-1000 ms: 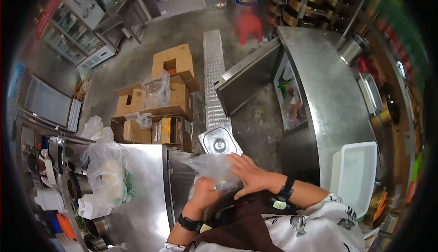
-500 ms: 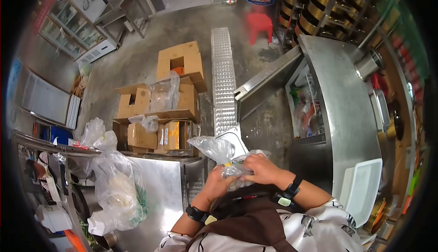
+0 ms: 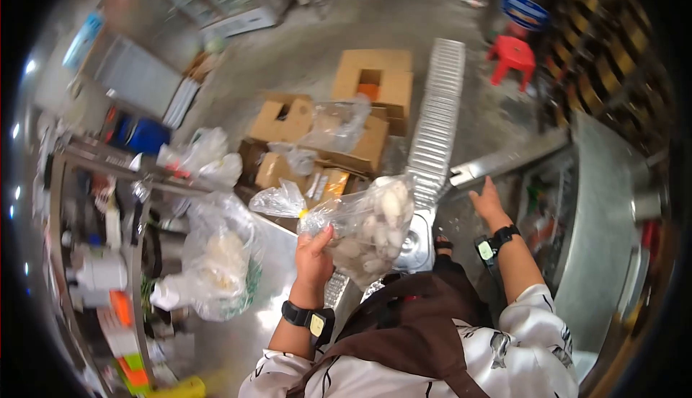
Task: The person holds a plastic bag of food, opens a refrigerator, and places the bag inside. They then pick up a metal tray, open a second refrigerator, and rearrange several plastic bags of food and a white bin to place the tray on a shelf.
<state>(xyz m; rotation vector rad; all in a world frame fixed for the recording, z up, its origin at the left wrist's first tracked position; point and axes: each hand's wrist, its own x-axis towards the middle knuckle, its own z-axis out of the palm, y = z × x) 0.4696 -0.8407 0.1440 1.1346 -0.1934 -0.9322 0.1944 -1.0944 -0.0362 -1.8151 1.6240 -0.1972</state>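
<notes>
Clear plastic bag, filled with whitish rounded pieces, is held up in the air before the person's brown apron. Its neck is closed by a yellow band, and above this band the loose plastic spreads out toward the left. The left hand grasps the bag just below the band; its thumb lies on the plastic, while the other fingers are mostly hidden. The right hand is away from the bag, with its fingers stretched and apart, and no object is seen in it. It is very near the steel door of the right bench, which stands open, but I cannot tell if the fingertips touch it.

Behind the bag, from this view, a metal lid is partly covered by it. From near this lid a ridged metal strip runs away along the floor. To the left of the strip are cardboard boxes, and farther to its right stands a red stool. On the left bench rests a larger see-through bag with pale contents, beside a white plastic container.
</notes>
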